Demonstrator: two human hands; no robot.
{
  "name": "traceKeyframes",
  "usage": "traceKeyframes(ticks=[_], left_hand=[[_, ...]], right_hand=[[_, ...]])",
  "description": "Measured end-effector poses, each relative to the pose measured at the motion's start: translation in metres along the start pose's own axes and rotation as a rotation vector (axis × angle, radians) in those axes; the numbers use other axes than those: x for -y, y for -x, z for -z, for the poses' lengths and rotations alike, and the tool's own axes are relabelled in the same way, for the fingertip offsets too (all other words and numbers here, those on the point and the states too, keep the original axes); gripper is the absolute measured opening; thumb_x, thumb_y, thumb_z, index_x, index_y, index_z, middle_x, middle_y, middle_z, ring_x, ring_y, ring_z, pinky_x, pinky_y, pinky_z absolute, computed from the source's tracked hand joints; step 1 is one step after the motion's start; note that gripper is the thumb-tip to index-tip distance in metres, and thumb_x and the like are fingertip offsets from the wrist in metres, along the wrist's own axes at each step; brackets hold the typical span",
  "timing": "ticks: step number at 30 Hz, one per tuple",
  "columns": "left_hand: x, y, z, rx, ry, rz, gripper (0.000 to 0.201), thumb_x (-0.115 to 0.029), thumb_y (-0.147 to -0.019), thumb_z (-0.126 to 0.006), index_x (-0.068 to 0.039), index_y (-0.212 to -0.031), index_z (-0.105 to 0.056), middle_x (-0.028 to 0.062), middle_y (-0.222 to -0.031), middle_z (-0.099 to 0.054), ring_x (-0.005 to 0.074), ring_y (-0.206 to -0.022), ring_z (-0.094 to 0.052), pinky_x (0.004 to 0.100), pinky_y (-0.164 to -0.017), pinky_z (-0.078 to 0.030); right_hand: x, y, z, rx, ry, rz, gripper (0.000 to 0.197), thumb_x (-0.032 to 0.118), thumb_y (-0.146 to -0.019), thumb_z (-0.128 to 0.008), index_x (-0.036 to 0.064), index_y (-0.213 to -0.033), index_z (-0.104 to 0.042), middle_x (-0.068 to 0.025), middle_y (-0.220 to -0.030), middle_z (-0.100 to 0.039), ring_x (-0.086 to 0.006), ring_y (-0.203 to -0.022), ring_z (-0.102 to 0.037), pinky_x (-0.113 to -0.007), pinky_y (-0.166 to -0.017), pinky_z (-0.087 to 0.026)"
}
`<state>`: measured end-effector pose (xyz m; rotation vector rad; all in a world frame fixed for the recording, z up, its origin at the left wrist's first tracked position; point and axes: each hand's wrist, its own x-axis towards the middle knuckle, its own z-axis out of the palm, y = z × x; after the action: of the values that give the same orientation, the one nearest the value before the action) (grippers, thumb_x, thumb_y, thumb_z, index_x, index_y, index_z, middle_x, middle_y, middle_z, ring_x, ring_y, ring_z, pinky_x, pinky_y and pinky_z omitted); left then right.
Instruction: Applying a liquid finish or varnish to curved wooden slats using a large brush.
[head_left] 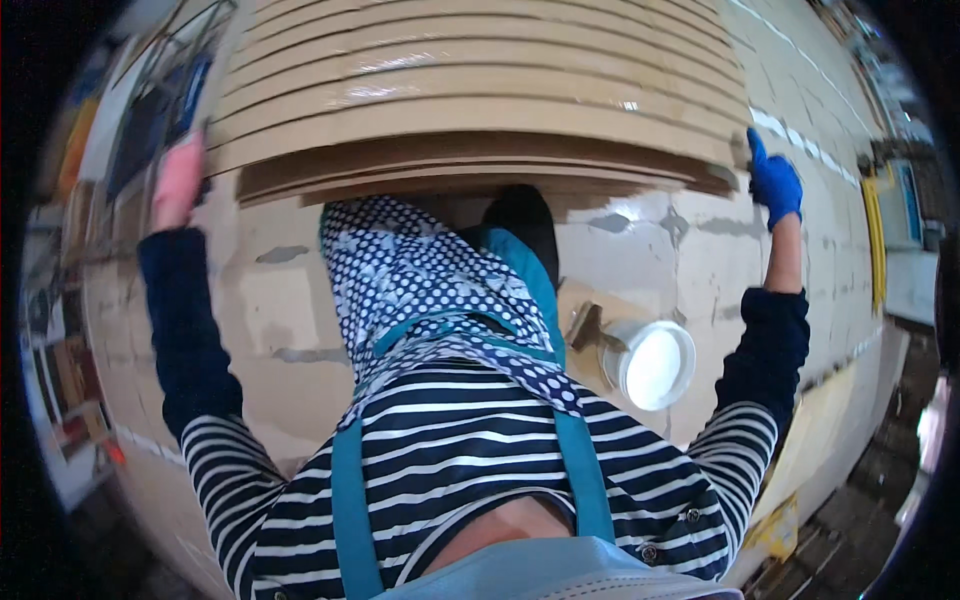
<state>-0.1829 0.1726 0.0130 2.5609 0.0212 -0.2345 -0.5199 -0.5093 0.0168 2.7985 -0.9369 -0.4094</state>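
In front of me lies a wide stack of brown, cardboard-like sheets (480, 100), staggered so that each front edge shows as a strip. Glossy reflections lie on several strips. Below the nearest strip, more sheet edges (480, 172) sit in shadow. My left hand (178, 182), pink and blurred, is at the stack's left end; its fingers cannot be made out. At the right end is my right hand (776, 184) in a blue glove. One digit points forward along the sheet edge, and the others are bent in against it, partly hidden.
Right of my legs stands a white bucket (650, 365) with white contents. A wide brush (585, 325) lies beside it on a tan piece. The pale floor (280, 310) has grey patches. Yellow bars (875, 245) stand at the far right, a dark rack (150, 130) at the left.
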Motion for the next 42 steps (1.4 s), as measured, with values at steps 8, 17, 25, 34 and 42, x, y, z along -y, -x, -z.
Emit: traceKeyframes(ticks=[8, 17, 25, 34, 42], left_hand=[[0.100, -0.027, -0.061, -0.488, -0.055, -0.714, 0.043, -0.032, -0.088, -0.045, -0.003, -0.120, -0.046, 0.0131, -0.111, -0.055, 0.0244, -0.100, -0.053, 0.0351, -0.086, -0.042], [0.055, -0.080, -0.049, -0.360, 0.059, 0.196, 0.047, -0.036, -0.087, -0.049, 0.002, -0.114, -0.052, 0.0106, -0.104, -0.059, 0.0223, -0.091, -0.057, 0.0329, -0.080, -0.045], [0.021, -0.057, -0.070, -0.338, 0.963, 0.051, 0.046, -0.035, -0.088, -0.045, 0.003, -0.114, -0.051, 0.0100, -0.104, -0.059, 0.0212, -0.091, -0.057, 0.0336, -0.079, -0.044], [-0.016, -0.102, -0.092, -0.440, -0.401, 0.181, 0.058, -0.041, -0.087, -0.025, 0.004, -0.109, -0.053, 0.0243, -0.110, -0.053, 0.0360, -0.106, -0.050, 0.0409, -0.089, -0.037], [-0.045, -0.074, -0.092, -0.433, -0.417, 0.198, 0.061, -0.044, -0.085, -0.023, 0.002, -0.107, -0.056, 0.0221, -0.112, -0.053, 0.0351, -0.107, -0.049, 0.0413, -0.091, -0.036]], right_hand=[[0.016, -0.023, -0.088, -1.197, -0.379, 0.130, 0.037, 0.013, -0.079, -0.058, 0.0062, -0.114, -0.048, -0.0132, -0.065, -0.059, -0.0184, -0.065, -0.060, -0.033, -0.058, -0.046], [0.007, -0.062, -0.071, -0.872, -0.468, -0.134, 0.014, 0.015, -0.079, -0.059, 0.0030, -0.085, -0.061, -0.0120, -0.061, -0.055, -0.0173, -0.052, -0.050, -0.034, -0.052, -0.040], [0.021, -0.072, -0.076, -0.998, -0.674, -0.137, 0.020, 0.016, -0.080, -0.055, 0.0053, -0.096, -0.058, -0.0138, -0.065, -0.057, -0.0290, -0.059, -0.055, -0.036, -0.055, -0.044], [0.053, -0.093, -0.034, -0.452, -0.343, -0.441, 0.049, 0.036, -0.090, -0.030, 0.0016, -0.081, -0.064, -0.0227, -0.086, -0.060, -0.0383, -0.079, -0.058, -0.043, -0.069, -0.046], [0.038, -0.103, -0.050, -0.448, -0.373, -0.391, 0.055, 0.044, -0.088, -0.029, 0.0016, -0.083, -0.064, -0.0239, -0.086, -0.060, -0.0400, -0.083, -0.057, -0.047, -0.074, -0.044]])
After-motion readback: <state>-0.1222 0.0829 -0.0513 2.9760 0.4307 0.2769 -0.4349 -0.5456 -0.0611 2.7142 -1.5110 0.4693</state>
